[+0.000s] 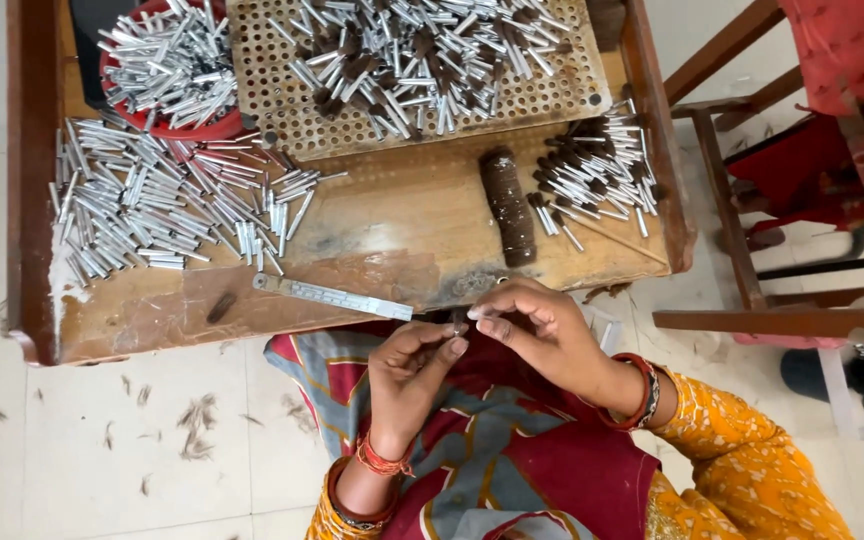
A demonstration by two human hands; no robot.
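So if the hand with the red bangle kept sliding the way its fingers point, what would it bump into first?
Probably the left hand. The right hand points its fingertips toward the left hand's fingertips, nearly touching around a small piece too tiny to identify. Beyond that lies the metal ruler on the wooden table, though depth is unclear.

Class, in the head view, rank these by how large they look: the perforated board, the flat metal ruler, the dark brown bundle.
1. perforated board
2. flat metal ruler
3. dark brown bundle, shorter than the ruler but thicker
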